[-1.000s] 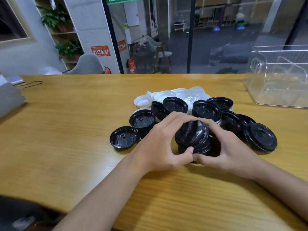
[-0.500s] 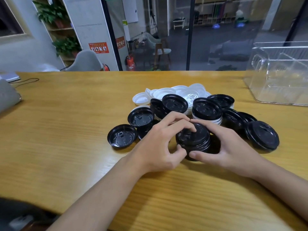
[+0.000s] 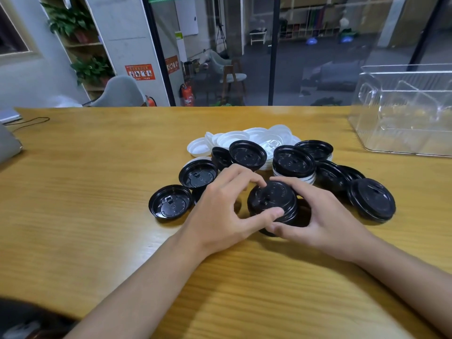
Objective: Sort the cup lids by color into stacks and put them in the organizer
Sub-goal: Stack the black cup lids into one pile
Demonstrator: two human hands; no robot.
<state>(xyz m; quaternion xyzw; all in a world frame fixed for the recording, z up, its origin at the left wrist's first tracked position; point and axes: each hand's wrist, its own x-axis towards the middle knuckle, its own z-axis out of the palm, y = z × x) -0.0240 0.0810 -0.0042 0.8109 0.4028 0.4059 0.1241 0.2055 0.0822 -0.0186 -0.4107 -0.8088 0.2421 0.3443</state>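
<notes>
A short stack of black lids [image 3: 272, 203] stands on the wooden table [image 3: 97, 192] in front of me. My left hand [image 3: 225, 211] grips it from the left, thumb on the near rim and fingertips on the top lid. My right hand [image 3: 320, 216] cups its right side, fingers curled round the rim. Loose black lids [image 3: 171, 204] lie to the left, behind and to the right [image 3: 371, 199]. White lids [image 3: 259, 139] are heaped at the back of the pile. The clear plastic organizer [image 3: 403, 113] stands at the far right, nothing visible inside.
A grey device [image 3: 8, 145] and a black cable [image 3: 27, 123] sit at the table's left edge. Beyond the table's far edge is a glass wall with chairs behind it. Bare wood stretches between me and the pile.
The top black lid, tilted up in both hands a second ago, now sits flat on the stack. Both hands stay wrapped round the stack; the view shifted slightly.
</notes>
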